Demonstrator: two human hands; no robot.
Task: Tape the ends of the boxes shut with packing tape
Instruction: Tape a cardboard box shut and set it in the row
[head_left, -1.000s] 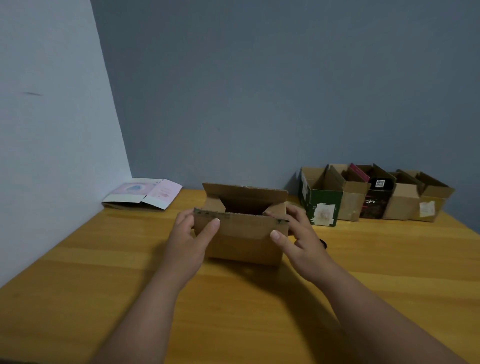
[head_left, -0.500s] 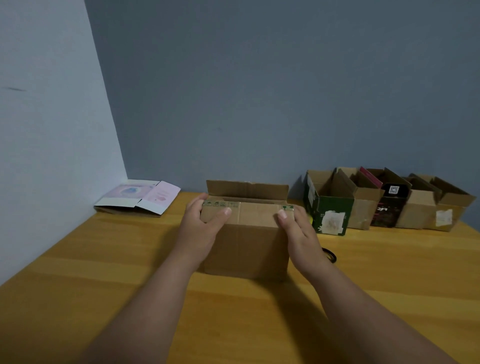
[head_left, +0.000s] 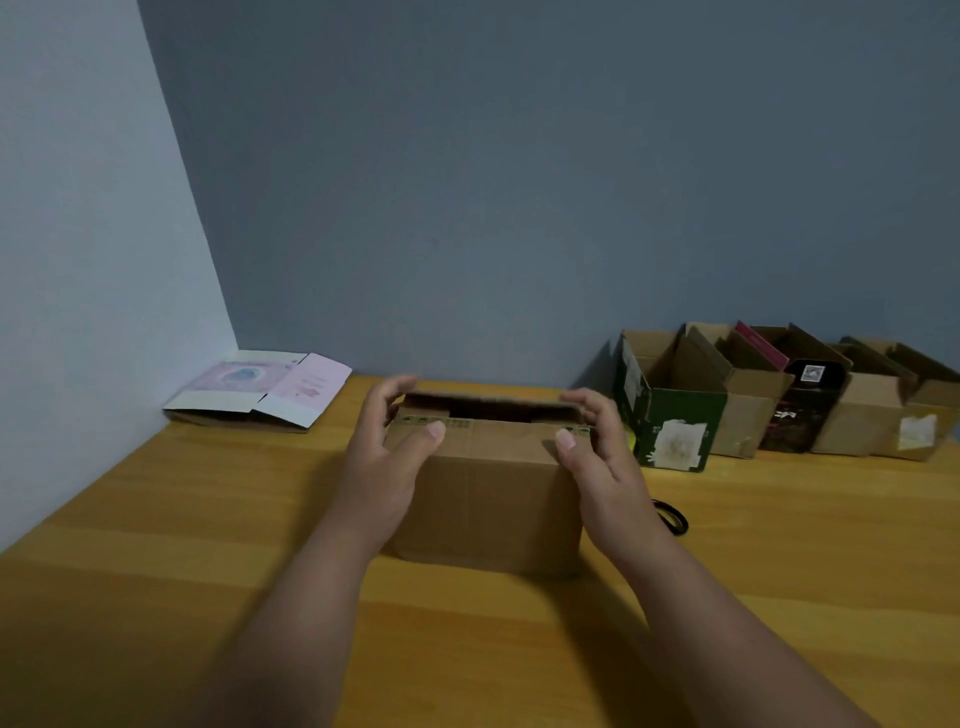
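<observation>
Left hand (head_left: 387, 457) at 9 o'clock, right hand (head_left: 597, 457) at 3, clasp the box (head_left: 488, 493) ends; its long axis runs left-right, top flaps part-closed.

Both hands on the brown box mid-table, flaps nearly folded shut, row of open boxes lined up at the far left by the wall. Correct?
Not quite. The head view shows the row of open boxes at the far right, not the left; the far left holds a flattened pink carton. The left hand and right hand do hold the brown box.

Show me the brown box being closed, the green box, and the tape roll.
brown box (head_left: 488, 499), head view, front wall.
green box (head_left: 675, 421), head view, front face.
tape roll (head_left: 672, 517), head view, visible dark edge beside the right wrist.
</observation>
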